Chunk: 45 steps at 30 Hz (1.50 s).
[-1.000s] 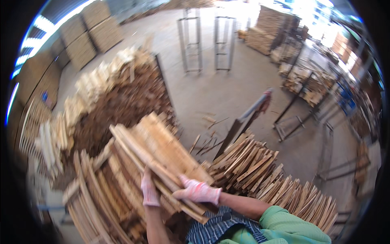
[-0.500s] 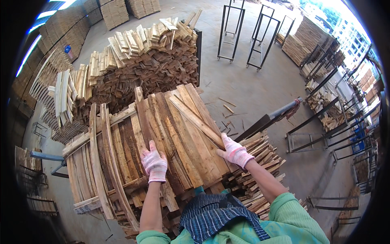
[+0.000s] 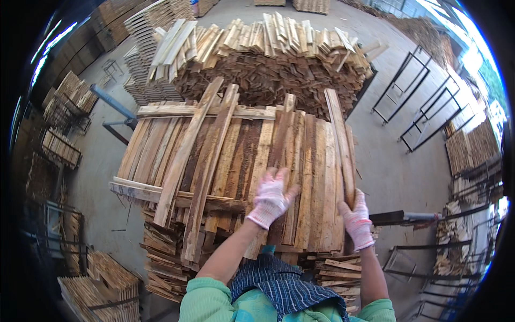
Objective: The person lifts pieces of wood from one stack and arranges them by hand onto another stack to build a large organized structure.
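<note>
A pile of long wooden boards [image 3: 214,153], laid side by side, spreads in front of me. At its right side my right hand [image 3: 358,219], in a pinkish-white glove, is closed round the near end of a wooden board [image 3: 341,139] resting on the pile. That board points away from me, almost in line with those below. My left hand [image 3: 270,199], gloved alike and slightly blurred, has its fingers spread over a dark-streaked board [image 3: 281,137]; whether it touches is unclear. Two loose boards, one of them pale [image 3: 188,153], lie slanted across the pile's left half.
Crosswise strips [image 3: 155,111] lie under the loose boards. Beyond rises a big heap of short boards [image 3: 268,67]. Black metal frames on wheels [image 3: 401,86] stand at the far right. A blue metal bar [image 3: 113,102] juts out at the left, a dark bar [image 3: 389,217] at the right.
The view has swung, shifting the scene. The board in my right hand has turned from a slant to nearly parallel with the pile's boards, at its right side. My left hand's fingers are spread wider.
</note>
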Each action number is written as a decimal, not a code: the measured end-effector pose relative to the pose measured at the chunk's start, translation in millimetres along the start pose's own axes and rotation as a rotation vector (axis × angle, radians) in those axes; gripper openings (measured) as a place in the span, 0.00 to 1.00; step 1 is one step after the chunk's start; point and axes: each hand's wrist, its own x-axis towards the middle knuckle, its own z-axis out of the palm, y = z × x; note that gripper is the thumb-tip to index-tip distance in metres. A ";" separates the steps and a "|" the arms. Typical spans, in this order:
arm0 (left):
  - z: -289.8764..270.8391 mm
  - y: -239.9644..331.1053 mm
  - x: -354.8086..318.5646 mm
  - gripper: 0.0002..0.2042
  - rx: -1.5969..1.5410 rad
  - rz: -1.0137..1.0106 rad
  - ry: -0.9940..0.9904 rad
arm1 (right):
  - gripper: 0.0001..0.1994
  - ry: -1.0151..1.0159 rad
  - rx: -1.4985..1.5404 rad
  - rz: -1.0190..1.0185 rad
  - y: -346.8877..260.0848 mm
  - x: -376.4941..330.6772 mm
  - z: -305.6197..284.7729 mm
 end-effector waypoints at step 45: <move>-210.8 -191.9 17.7 0.46 0.496 -0.532 -0.021 | 0.29 -0.161 0.500 -0.273 -174.1 57.7 283.4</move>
